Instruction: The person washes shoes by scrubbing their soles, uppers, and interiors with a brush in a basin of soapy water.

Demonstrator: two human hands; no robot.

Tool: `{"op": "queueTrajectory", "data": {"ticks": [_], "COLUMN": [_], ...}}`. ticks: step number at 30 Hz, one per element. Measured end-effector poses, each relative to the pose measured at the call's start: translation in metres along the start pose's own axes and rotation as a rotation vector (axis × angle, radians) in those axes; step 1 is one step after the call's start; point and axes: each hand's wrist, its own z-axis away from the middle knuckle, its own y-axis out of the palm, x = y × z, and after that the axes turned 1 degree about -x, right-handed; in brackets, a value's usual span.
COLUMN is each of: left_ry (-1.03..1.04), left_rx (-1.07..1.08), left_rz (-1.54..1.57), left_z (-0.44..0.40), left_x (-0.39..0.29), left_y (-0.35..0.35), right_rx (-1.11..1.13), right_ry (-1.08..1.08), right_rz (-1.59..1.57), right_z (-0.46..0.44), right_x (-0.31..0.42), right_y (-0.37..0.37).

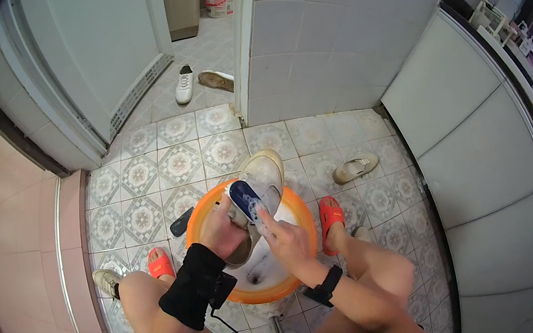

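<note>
An off-white shoe (264, 168) is held over the orange basin (303, 216), its toe pointing away from me and reaching past the far rim. My left hand (221, 234) is closed around the shoe's side near the opening. In my right hand (285, 238) is a scrub brush with a dark blue back (242, 197), spotted with white suds. The brush lies against the shoe's upper; its bristles are hidden. Foamy whitish water (268, 269) fills the basin below both hands.
A dark oblong object (182, 222) lies left of the basin. Loose shoes include an off-white one (356, 167) at right and a white one (184, 86) in the doorway. My feet wear red slippers (331, 222). Grey cabinets (480, 169) line the right side.
</note>
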Motion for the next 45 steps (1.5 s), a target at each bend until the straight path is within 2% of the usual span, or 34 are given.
{"op": "queueTrajectory", "data": {"ticks": [2, 5, 9, 11, 12, 14, 15, 16, 18, 19, 20, 21, 22, 23, 24, 25, 26, 28, 30, 31, 32, 34, 35, 36, 38, 40, 41, 42, 43, 44, 45], "left_ry": [-0.208, -0.180, -0.153, -0.120, -0.119, -0.088, -0.018, -0.018, -0.246, -0.245, -0.098, 0.049, 0.051, 0.168, 0.289, 0.309, 0.218, 0.580, 0.085, 0.263, 0.273, 0.074, 0.072, 0.203, 0.318, 0.276, 0.288, 0.384, 0.475, 0.470, 0.236], "left_rx": [0.032, -0.022, -0.004, -0.177, -0.175, -0.198, -0.266, -0.266, -0.278, -0.279, -0.256, -0.226, -0.222, -0.215, -0.210, -0.169, -0.156, -0.137, -0.095, -0.168, -0.162, -0.172, -0.176, -0.117, -0.044, -0.130, -0.130, -0.151, -0.173, -0.179, -0.130], "left_rz": [0.805, 0.758, 0.727, 0.563, 0.562, 0.397, 0.281, 0.282, -0.671, -0.666, -0.813, -0.959, -0.959, -0.946, -0.933, -1.016, -1.077, -1.012, -1.210, -1.045, -1.047, -1.132, -1.132, -1.107, -1.083, -1.154, -1.152, -1.142, -1.133, -1.132, -1.203], "left_z": [0.005, 0.008, 0.003, 0.006, 0.005, 0.004, 0.006, 0.011, 0.026, 0.024, 0.021, 0.020, 0.019, 0.018, 0.015, 0.015, 0.014, 0.010, 0.025, 0.024, 0.023, 0.019, 0.015, 0.012, 0.016, 0.022, 0.020, 0.019, 0.017, 0.018, 0.022], "left_x": [-0.018, -0.027, -0.008, -0.003, 0.001, 0.001, -0.002, -0.007, -0.040, -0.033, -0.018, -0.005, 0.004, 0.011, 0.014, 0.014, 0.020, 0.040, 0.018, 0.018, 0.018, 0.021, 0.032, 0.039, 0.051, 0.015, 0.018, 0.024, 0.028, 0.025, 0.020], "left_y": [0.008, 0.007, 0.015, 0.024, 0.023, 0.022, 0.028, 0.032, 0.046, 0.042, 0.034, 0.028, 0.025, 0.024, 0.022, 0.017, 0.013, 0.004, 0.017, 0.024, 0.025, 0.017, 0.007, 0.001, -0.003, 0.027, 0.026, 0.022, 0.017, 0.016, 0.017], "right_rx": [0.075, 0.057, 0.072, 0.150, 0.147, 0.054, -0.065, -0.065, 0.103, 0.133, 0.162, 0.229, 0.292, 0.102, 0.094, 0.097, 0.103, 0.178, 0.247, 0.222, 0.194, 0.205, 0.233, 0.108, -0.125, 0.149, 0.193, 0.188, 0.287, 0.393, 0.193], "right_ry": [-0.015, -0.019, -0.009, 0.075, 0.075, 0.393, 0.316, 0.315, 0.158, 0.128, 0.096, 0.208, 0.315, 0.255, 0.249, 0.193, 0.139, 0.072, 0.024, 0.175, 0.322, 0.360, 0.171, 0.008, -0.343, 0.254, 0.381, 0.374, 0.268, 0.164, -0.004], "right_rz": [0.142, 0.073, 0.077, 0.175, 0.175, 0.063, 0.020, 0.020, -0.050, -0.004, 0.040, 0.113, 0.189, 0.131, 0.135, 0.152, 0.167, 0.124, 0.083, 0.140, 0.199, 0.237, 0.232, 0.161, 0.076, 0.179, 0.241, 0.245, 0.241, 0.232, 0.021], "right_z": [0.014, 0.027, 0.015, 0.002, -0.005, -0.019, -0.025, -0.020, -0.011, -0.012, -0.013, -0.017, -0.022, -0.025, -0.025, -0.019, -0.014, -0.005, -0.004, -0.015, -0.024, -0.017, -0.008, -0.011, -0.018, -0.018, -0.030, -0.028, -0.020, -0.011, 0.008], "right_x": [-0.006, -0.008, -0.009, -0.012, -0.016, -0.030, -0.036, -0.033, -0.003, 0.006, 0.016, 0.004, -0.008, -0.024, -0.028, -0.028, -0.027, 0.004, 0.007, -0.011, -0.024, -0.027, -0.003, 0.004, 0.017, -0.022, -0.028, -0.024, -0.014, -0.001, 0.008], "right_y": [-0.001, -0.004, -0.011, -0.016, -0.017, -0.016, -0.018, -0.016, -0.022, -0.029, -0.035, -0.039, -0.041, -0.036, -0.035, -0.032, -0.029, -0.037, -0.041, -0.042, -0.043, -0.038, -0.040, -0.040, -0.039, -0.042, -0.044, -0.045, -0.043, -0.039, -0.026]}}
